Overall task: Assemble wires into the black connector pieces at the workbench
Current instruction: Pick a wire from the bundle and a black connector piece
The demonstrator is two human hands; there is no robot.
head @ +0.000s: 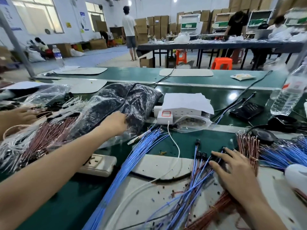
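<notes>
My left hand (pixel 115 122) reaches forward into a clear plastic bag (pixel 123 103) full of small black connector pieces; its fingers are inside the bag's folds and hidden. My right hand (pixel 232 168) lies flat with spread fingers on a pile of assembled blue wires with black connectors (pixel 201 156) at their ends. A long bundle of loose blue wires (pixel 132 163) fans across the middle of the bench. Copper-brown wires (pixel 247 146) lie just right of my right hand.
A white power strip (pixel 98 165) lies near my left forearm, and a white charger box (pixel 166 116) with paper sits behind the wires. Brown and white wire bundles (pixel 41 138) pile at the left. A water bottle (pixel 289 95) and a black pad stand at right. Another person's hand (pixel 20 115) is at far left.
</notes>
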